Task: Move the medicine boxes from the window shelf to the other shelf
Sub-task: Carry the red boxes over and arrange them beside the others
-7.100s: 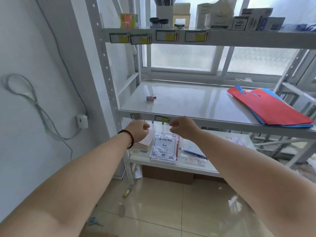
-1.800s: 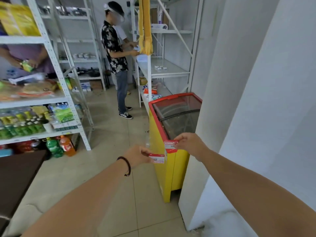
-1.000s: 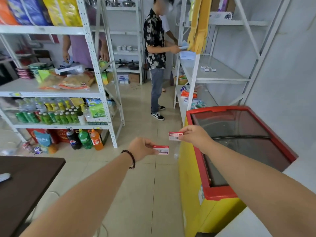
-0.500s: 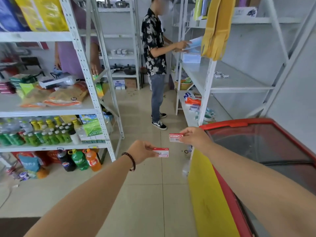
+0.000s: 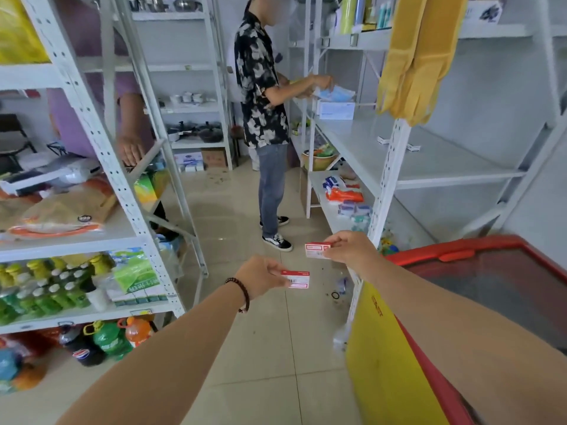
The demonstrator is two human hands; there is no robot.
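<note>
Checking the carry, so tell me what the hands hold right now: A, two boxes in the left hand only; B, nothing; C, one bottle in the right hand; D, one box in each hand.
D: the left hand pinches one box, the right hand another box.
</note>
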